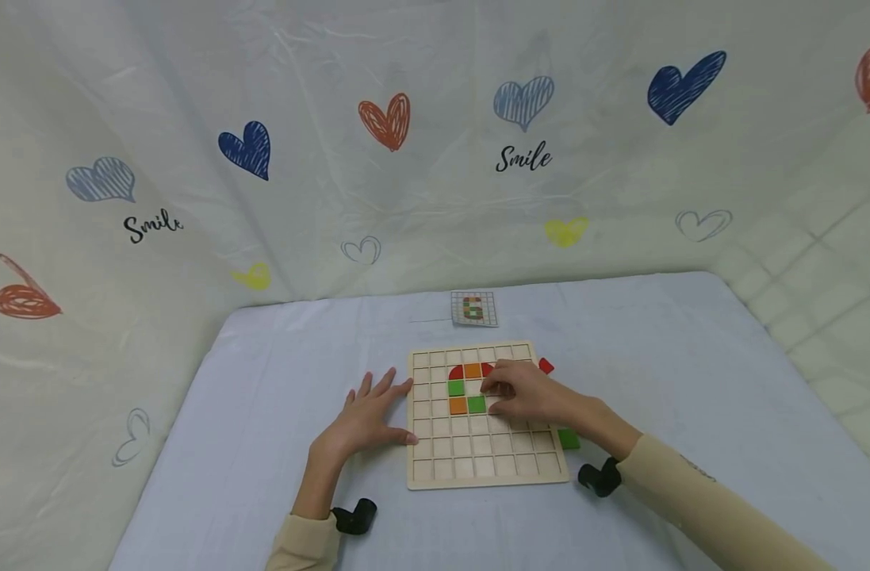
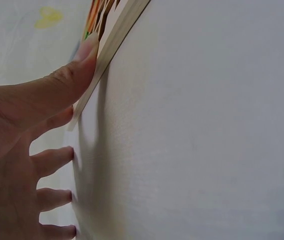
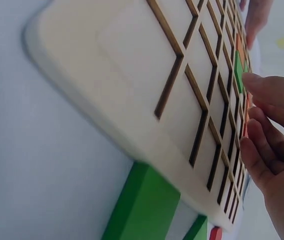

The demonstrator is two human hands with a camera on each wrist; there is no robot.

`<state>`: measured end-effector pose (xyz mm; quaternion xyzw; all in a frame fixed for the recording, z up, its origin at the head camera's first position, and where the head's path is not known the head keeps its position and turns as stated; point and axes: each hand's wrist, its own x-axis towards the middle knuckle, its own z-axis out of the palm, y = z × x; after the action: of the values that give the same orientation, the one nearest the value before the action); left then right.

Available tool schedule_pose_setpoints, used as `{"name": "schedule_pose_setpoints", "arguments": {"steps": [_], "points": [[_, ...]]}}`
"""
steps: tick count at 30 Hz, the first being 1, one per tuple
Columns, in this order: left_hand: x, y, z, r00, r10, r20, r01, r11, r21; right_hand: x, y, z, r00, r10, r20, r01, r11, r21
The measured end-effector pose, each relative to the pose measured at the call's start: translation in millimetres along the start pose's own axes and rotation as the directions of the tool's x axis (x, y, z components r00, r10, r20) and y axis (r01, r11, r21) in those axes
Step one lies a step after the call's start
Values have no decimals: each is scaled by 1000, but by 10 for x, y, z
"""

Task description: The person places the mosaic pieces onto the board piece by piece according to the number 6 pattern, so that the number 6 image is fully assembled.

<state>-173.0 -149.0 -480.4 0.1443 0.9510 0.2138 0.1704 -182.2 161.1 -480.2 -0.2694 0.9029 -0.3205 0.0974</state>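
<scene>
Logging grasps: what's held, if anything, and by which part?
Left hand only touches the board at its left edge; whether the right hand holds anything cannot be told.

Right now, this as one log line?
left hand: touches grid board; right hand: at coloured tiles, hold unclear; pattern card: beyond grid board

Two hands (image 1: 363, 422) (image 1: 530, 394), one card (image 1: 474, 309), two wrist cameras (image 1: 357, 517) (image 1: 600, 477), one board (image 1: 463, 468), six visible tiles (image 1: 456, 388) on it
</scene>
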Motion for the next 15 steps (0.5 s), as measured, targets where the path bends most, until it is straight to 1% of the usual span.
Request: {"name": "schedule_pose_setpoints", "arguments": {"steps": [5, 12, 15], "points": [[9, -1, 2, 1000, 1, 3, -2, 1000, 9, -103, 83, -93, 1000, 9, -27, -9, 1000, -8], [4, 4, -5, 1000, -2, 1, 2, 1000, 11, -215, 232, -199, 994, 79, -74, -77, 997, 28], [-1, 4, -11, 1000, -6, 8, 6, 1000, 8, -252, 291, -240, 992, 81, -100, -79, 997, 23]]}}
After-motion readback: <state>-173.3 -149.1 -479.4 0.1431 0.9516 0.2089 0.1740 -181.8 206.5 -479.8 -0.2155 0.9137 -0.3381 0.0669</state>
